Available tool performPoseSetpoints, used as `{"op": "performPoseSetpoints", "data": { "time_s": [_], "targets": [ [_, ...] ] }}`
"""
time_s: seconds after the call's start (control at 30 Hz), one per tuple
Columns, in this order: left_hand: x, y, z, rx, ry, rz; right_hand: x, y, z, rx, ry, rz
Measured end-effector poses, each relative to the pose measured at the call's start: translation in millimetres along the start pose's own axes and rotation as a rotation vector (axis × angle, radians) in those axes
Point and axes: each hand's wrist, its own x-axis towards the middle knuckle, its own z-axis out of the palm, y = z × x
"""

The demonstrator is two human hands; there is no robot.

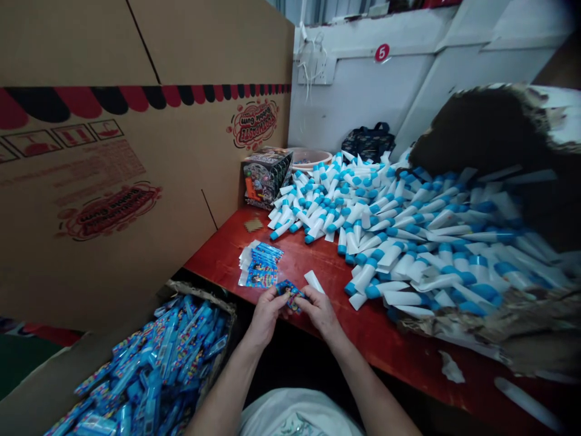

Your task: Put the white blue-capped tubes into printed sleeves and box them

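Note:
My left hand (267, 312) and my right hand (320, 310) meet above the red table's near edge, both gripping a small blue printed packet (289, 295). A white tube (314, 281) lies just beyond my right hand, its end close to the fingers. To the left of my hands is a loose stack of similar blue packets (261, 265) on white backing. A large heap of white tubes with blue caps (408, 239) covers the table's right side.
A basket of blue packaged items (154, 369) stands low on the left, below a tall printed cardboard sheet (109, 157). A boxed toy (267, 177), a pink bowl (308, 157) and a dark bag (368, 142) sit at the far end of the red table (218, 254).

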Motion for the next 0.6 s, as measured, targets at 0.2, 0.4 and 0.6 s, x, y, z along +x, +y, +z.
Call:
{"op": "performPoseSetpoints", "data": {
  "time_s": [0.2, 0.4, 0.6],
  "targets": [
    [2, -10, 9.1, -0.113, 0.098, 0.033, -3, -3, 5, -0.105, -0.01, 0.0],
    [7, -1, 7.2, -0.344, 0.279, 0.079, 12, 0, -37, -0.541, 0.023, -0.231],
    [11, -4, -5.1, -0.454, 0.212, -0.013, 12, 16, -66, -1.136, -0.164, -0.234]
  ]
}}
